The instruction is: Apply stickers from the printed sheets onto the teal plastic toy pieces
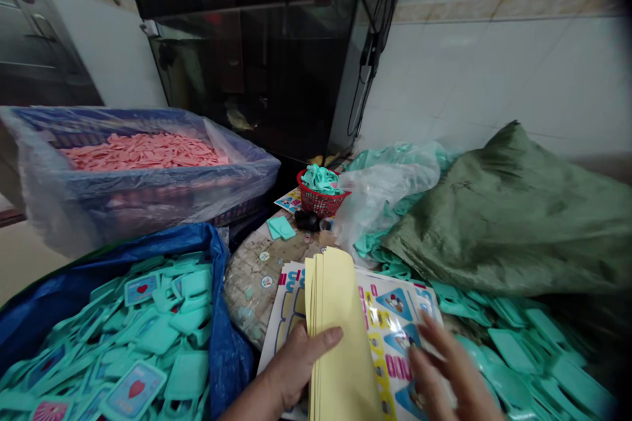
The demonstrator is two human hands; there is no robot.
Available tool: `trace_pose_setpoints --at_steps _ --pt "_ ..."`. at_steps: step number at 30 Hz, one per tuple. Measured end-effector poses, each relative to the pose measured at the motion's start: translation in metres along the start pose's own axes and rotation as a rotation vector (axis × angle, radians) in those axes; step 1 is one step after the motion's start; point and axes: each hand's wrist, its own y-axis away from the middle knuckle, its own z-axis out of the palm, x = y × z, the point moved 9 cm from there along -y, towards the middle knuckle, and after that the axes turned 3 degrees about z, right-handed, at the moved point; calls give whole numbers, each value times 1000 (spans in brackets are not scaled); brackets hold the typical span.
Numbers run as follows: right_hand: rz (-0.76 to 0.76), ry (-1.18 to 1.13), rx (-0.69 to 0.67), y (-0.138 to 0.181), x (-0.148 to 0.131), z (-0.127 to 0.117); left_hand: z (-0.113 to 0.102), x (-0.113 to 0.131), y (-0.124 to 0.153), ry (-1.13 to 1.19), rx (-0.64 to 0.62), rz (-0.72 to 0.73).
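My left hand (299,362) grips a folded-over stack of pale yellow paper sheets (340,316), thumb on top and the rest of the fingers hidden beneath. Under the stack lie printed sticker sheets (395,322) with blue triangles, yellow and pink shapes. Over their right side hovers my right hand (451,368), somewhat blurred, its fingers apart and nothing visible in them. Whether its fingertips touch the sheets I cannot tell.
A blue bag (222,316) of turquoise plastic pieces (162,322) stands left; some bear heart stickers. Behind it is a plastic-lined blue crate (222,187) of pink pieces (148,151). A red basket (320,202) sits ahead. A green sack (523,223) and more turquoise pieces (533,355) lie right.
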Motion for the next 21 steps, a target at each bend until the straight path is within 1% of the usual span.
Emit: trace_pose_setpoints --at_steps 1,2,4,6,8,12,13,15,17,19,21 --pt "-69 39 -42 3 -13 19 -1 0 0 7 6 0" --pt "-119 80 -39 6 -22 36 -2 -1 -1 15 15 2" --pt "-195 133 -100 13 -32 71 -7 -2 -2 27 42 12" --pt "-214 131 -79 16 -31 85 -9 -3 -2 25 54 20" --pt "-195 104 -61 16 -23 83 -9 -3 -2 6 46 24" --pt "-109 82 -202 10 -9 75 -2 0 -1 -15 -15 54" --pt "-81 63 -213 8 -9 72 -1 1 -1 -16 -28 61" --pt "-21 -16 -193 4 -11 64 -1 2 -1 -24 -27 63" --pt "44 -116 -188 2 -13 61 -5 1 -1 -41 14 53" --pt "132 -220 -220 2 -11 60 -7 0 -1 -50 45 37" --pt "254 -355 -273 3 -5 63 -5 0 -1 -42 31 29"
